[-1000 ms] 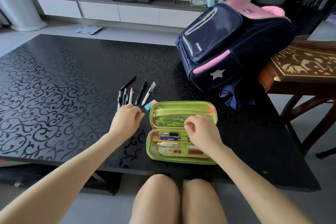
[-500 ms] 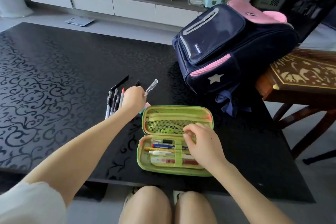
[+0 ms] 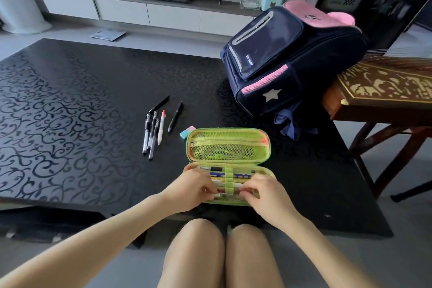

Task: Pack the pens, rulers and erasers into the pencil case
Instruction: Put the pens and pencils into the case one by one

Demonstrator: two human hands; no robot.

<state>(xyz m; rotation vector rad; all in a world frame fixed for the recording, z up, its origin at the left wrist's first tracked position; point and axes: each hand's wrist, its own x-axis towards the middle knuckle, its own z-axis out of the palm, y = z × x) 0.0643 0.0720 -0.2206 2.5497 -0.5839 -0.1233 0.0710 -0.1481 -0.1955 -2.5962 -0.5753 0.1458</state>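
The worktop (image 3: 70, 100) is black and glossy, with a scroll pattern across it. The case (image 3: 268, 145) looks like green cloth, its lid pocket (image 3: 233, 149) fine mesh. The pens (image 3: 161, 127) are smooth plastic, some clear. The backpack (image 3: 304, 65) is matt navy cloth.

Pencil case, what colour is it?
The pencil case is bright green, seen best in the head view.

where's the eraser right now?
Head view: the eraser lies on the table, at or just off the far-left corner of the open pencil case, right of the black pen.
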